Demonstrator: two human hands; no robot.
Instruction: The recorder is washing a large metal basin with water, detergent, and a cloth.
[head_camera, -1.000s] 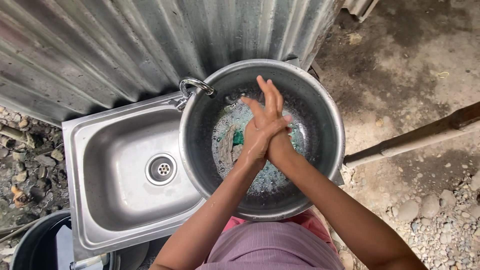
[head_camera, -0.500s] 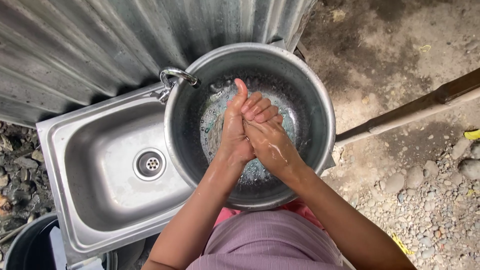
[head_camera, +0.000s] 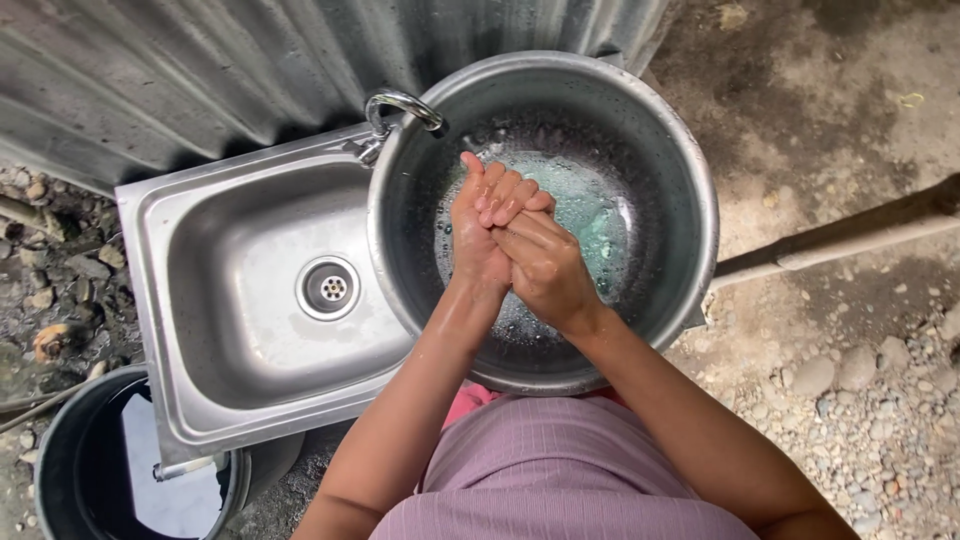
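Note:
My left hand (head_camera: 478, 235) and my right hand (head_camera: 545, 265) are pressed together, wet, above a large round metal basin (head_camera: 690, 170). The right hand's fingers wrap over the left hand's fingers. Neither hand holds an object. Soapy, foamy water with a greenish tint lies in the bottom of the basin (head_camera: 590, 215). The basin rests on the right side of a steel sink (head_camera: 240, 340), under a curved metal tap (head_camera: 405, 105).
The sink bowl has a round drain (head_camera: 328, 288). A dark bucket with water (head_camera: 130, 470) stands at lower left. Corrugated metal sheeting (head_camera: 200, 70) rises behind. Gravel and bare ground lie to the right, crossed by a pipe (head_camera: 840, 240).
My hands went from crossed with fingers spread upward to clasped, the right one folding over the left. The view shifted a little, so basin and sink sit differently in frame.

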